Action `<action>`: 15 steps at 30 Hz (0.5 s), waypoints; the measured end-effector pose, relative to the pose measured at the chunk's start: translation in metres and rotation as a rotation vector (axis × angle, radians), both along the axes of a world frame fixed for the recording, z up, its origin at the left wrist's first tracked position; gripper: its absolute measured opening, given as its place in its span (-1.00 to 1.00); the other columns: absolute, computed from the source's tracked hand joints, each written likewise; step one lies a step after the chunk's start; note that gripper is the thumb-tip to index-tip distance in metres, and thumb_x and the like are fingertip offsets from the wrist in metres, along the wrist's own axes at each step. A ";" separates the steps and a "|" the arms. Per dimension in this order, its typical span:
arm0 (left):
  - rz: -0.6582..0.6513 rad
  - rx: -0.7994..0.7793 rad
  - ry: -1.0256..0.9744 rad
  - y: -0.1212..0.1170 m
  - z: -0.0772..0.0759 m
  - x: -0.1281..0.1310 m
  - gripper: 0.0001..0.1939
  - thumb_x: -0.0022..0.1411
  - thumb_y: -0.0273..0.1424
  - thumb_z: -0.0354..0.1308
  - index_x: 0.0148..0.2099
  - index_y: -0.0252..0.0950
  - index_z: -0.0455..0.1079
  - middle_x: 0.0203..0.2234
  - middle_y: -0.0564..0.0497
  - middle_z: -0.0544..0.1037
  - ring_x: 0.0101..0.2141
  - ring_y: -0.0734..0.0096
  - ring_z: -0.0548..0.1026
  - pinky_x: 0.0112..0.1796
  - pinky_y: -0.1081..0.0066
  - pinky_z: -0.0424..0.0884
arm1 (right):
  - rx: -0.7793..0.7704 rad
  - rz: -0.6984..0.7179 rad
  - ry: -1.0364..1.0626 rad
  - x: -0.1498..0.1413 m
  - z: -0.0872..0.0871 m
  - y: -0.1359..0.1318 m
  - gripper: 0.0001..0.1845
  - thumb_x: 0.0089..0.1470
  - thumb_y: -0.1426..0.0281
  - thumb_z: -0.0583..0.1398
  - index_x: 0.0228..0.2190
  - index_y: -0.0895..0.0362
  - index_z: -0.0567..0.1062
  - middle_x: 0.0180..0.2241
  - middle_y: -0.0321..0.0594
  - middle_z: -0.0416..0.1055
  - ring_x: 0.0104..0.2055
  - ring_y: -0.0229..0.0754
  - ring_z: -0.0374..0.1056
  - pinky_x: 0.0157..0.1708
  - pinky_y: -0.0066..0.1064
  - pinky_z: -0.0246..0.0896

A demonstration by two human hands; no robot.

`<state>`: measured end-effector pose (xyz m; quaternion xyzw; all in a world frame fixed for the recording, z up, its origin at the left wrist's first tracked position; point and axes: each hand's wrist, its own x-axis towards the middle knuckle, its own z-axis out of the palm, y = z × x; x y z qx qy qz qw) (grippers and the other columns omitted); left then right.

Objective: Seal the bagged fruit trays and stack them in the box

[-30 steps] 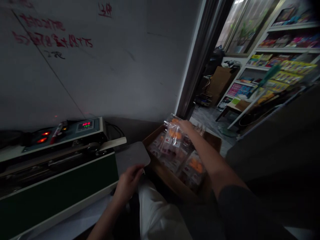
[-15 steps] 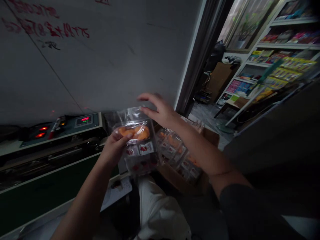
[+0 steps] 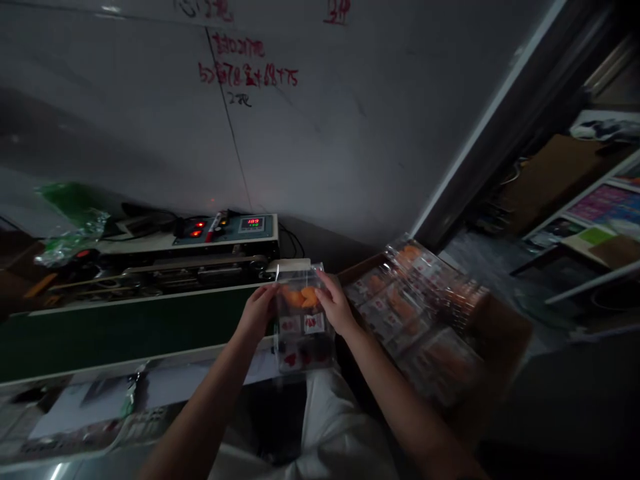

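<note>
A clear plastic bag point(image 3: 303, 345) is held upright in front of me, above my lap. Inside it, orange pieces lie near the top, small white printed packets sit in the middle, and dark and red items are at the bottom. My left hand point(image 3: 259, 310) grips the bag's left edge near the orange pieces. On the opposite edge, near the upper corner, my right hand point(image 3: 336, 305) has its fingers closed. The cardboard box point(image 3: 505, 340) at my right is filled with several similar clear packs point(image 3: 397, 307).
At left stands a band sealing machine point(image 3: 225, 230) with lit red and green digits and a dark green conveyor belt point(image 3: 125, 327). A marker point(image 3: 214, 227) rests on its panel. Behind is a wall point(image 3: 350, 147) with red writing; shelves point(image 3: 600, 200) stand at far right.
My right hand has come down from above the bag's top to grip its right edge. The view has turned left, showing more of the machine. My left hand keeps its hold.
</note>
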<state>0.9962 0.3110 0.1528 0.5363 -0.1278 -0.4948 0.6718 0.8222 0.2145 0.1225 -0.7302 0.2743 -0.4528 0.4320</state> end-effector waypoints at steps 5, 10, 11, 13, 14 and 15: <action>-0.035 0.057 0.066 -0.015 -0.008 0.016 -0.64 -0.10 -0.23 0.38 -0.28 -0.33 0.47 -0.41 -0.03 0.57 -0.47 0.44 0.53 -0.48 0.49 0.43 | -0.061 -0.070 0.071 0.004 -0.008 -0.007 -0.47 0.18 0.31 0.10 0.19 -0.01 0.30 0.23 -0.16 0.23 0.28 -0.07 0.14 0.28 -0.07 0.05; 0.022 0.107 0.047 -0.023 -0.007 0.025 -0.71 -0.16 -0.34 0.37 -0.35 -0.33 0.44 -0.51 0.01 0.53 -0.54 0.44 0.50 -0.54 0.49 0.39 | -0.096 -0.100 0.104 0.008 -0.005 -0.005 -0.45 0.14 0.34 0.11 0.18 0.04 0.31 0.20 -0.10 0.26 0.25 -0.04 0.17 0.22 -0.09 0.15; 0.036 0.103 0.031 -0.024 -0.006 0.026 -0.71 -0.17 -0.34 0.37 -0.36 -0.33 0.44 -0.53 0.02 0.53 -0.54 0.44 0.50 -0.53 0.51 0.38 | -0.100 -0.101 0.106 0.008 -0.004 -0.005 -0.44 0.14 0.33 0.11 0.18 0.04 0.31 0.20 -0.10 0.27 0.25 -0.04 0.17 0.21 -0.10 0.16; 0.062 0.073 -0.015 -0.024 -0.005 0.025 -0.70 -0.19 -0.35 0.40 -0.35 -0.33 0.45 -0.53 0.05 0.53 -0.54 0.49 0.49 -0.51 0.55 0.37 | -0.084 -0.106 0.097 0.009 -0.005 -0.005 -0.43 0.13 0.31 0.12 0.19 0.06 0.30 0.19 -0.08 0.27 0.23 -0.03 0.19 0.20 -0.10 0.18; 0.075 0.056 -0.038 -0.024 -0.004 0.025 -0.69 -0.19 -0.34 0.41 -0.36 -0.33 0.45 -0.55 0.07 0.52 -0.54 0.53 0.47 -0.50 0.58 0.35 | -0.062 -0.106 0.088 0.009 -0.007 -0.005 -0.41 0.13 0.30 0.13 0.20 0.08 0.28 0.19 -0.07 0.27 0.22 -0.03 0.20 0.18 -0.10 0.19; 0.082 0.043 -0.057 -0.024 -0.003 0.024 -0.69 -0.18 -0.32 0.42 -0.37 -0.33 0.45 -0.56 0.09 0.51 -0.55 0.56 0.46 -0.51 0.60 0.34 | -0.033 -0.107 0.077 0.010 -0.009 -0.006 -0.39 0.13 0.28 0.13 0.21 0.08 0.26 0.19 -0.06 0.27 0.21 -0.03 0.21 0.16 -0.11 0.21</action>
